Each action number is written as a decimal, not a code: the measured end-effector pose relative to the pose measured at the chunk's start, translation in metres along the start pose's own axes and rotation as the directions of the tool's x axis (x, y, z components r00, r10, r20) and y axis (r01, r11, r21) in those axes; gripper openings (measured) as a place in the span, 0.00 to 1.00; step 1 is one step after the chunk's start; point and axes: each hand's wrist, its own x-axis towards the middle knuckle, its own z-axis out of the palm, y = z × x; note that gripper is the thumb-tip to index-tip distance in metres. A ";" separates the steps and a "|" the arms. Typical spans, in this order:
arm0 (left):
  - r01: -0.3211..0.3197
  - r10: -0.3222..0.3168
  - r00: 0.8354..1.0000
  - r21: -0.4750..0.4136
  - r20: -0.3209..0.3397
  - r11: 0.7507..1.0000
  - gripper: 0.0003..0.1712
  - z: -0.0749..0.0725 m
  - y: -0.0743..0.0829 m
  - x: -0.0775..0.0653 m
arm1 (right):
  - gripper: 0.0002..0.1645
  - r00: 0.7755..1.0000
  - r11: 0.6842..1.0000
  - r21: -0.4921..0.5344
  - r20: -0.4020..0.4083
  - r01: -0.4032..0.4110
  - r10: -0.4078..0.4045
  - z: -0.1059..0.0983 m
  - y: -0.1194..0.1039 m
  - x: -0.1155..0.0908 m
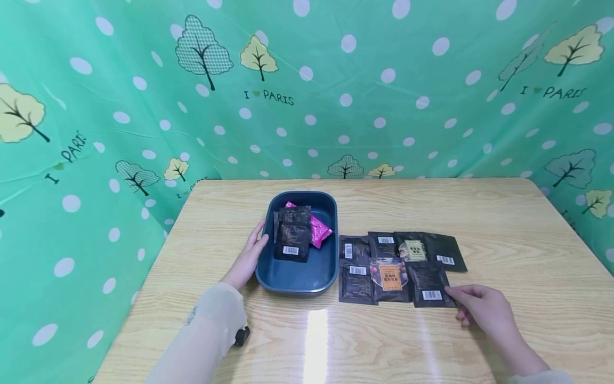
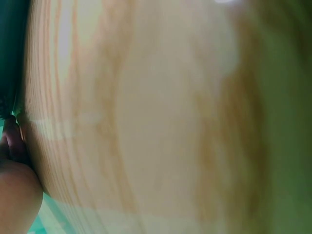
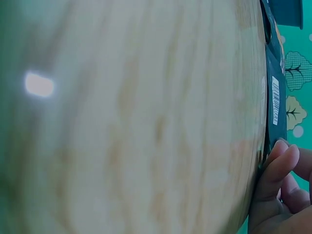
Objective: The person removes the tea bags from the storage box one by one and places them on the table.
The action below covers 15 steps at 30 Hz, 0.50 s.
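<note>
A dark blue rectangular tub [image 1: 296, 277] stands left of the middle, with black sachets [image 1: 293, 234] and a pink packet [image 1: 318, 231] inside it. My left hand [image 1: 247, 260] rests against the tub's left wall, its fingers extended along the side and the thumb at the rim. On the right, my right hand [image 1: 484, 309] pinches the lower right corner of a black sachet [image 1: 430, 282] with a white barcode label. In the right wrist view, thumb and fingertips meet at the edge of that sachet [image 3: 276, 105], which lies low over the table.
Two rows of black sachets [image 1: 356, 285] lie side by side to the right of the tub, some overlapping. One shows an orange label [image 1: 390, 278]. The wooden table [image 1: 384, 341] ends at a green patterned curtain [image 1: 326, 122]. A small black object [image 1: 242, 336] is by the left sleeve.
</note>
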 end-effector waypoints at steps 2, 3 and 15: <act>0.001 -0.001 1.000 -0.002 0.001 1.000 0.32 0.000 0.000 0.000 | 0.27 1.000 1.000 0.000 -0.007 -0.009 0.009 0.000 0.000 0.000; 0.000 0.000 1.000 -0.003 0.002 1.000 0.32 0.000 0.000 0.000 | 0.26 1.000 1.000 -0.001 -0.010 -0.012 0.012 0.000 -0.001 0.000; -0.011 0.011 1.000 0.004 -0.006 1.000 0.33 0.000 0.001 -0.001 | 0.29 0.999 1.000 0.008 -0.020 -0.029 0.029 0.000 -0.001 0.002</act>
